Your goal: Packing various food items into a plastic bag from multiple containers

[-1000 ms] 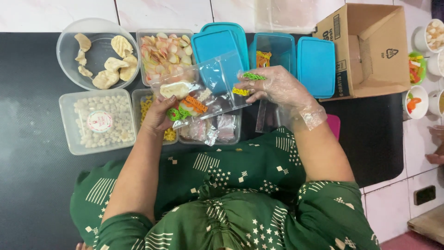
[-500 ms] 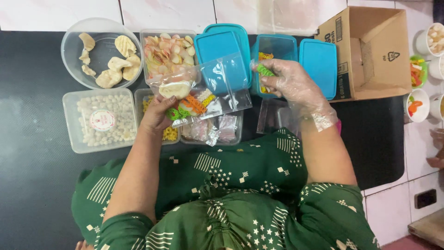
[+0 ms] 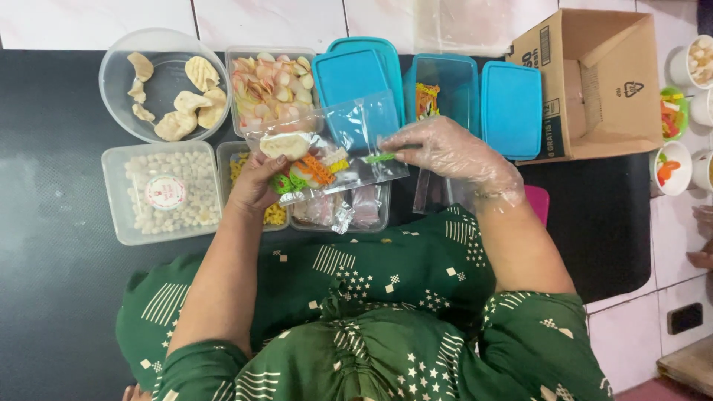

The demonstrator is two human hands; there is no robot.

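Note:
My left hand [image 3: 254,184] grips the bottom of a clear plastic bag [image 3: 349,141] that lies on its side above the containers. Inside the bag are a pale round cracker, orange and green snack pieces. My right hand [image 3: 445,152], in a thin clear plastic glove, pinches a small green snack piece [image 3: 380,157] right at the bag's open mouth. Below the bag sit a tub of yellow pieces [image 3: 275,215] and a clear tub of small wrapped packets [image 3: 356,212].
A round bowl of pale crackers [image 3: 165,85], a tub of pink-white chips [image 3: 269,83], a lidded tub of white pellets [image 3: 162,193], teal containers and lids [image 3: 511,108], an open cardboard box [image 3: 605,85] and small cups of snacks [image 3: 672,167] at the right edge.
My right hand went from the bag to the teal container behind it, then came back to the bag's mouth with a green piece. The left hand kept holding the bag.

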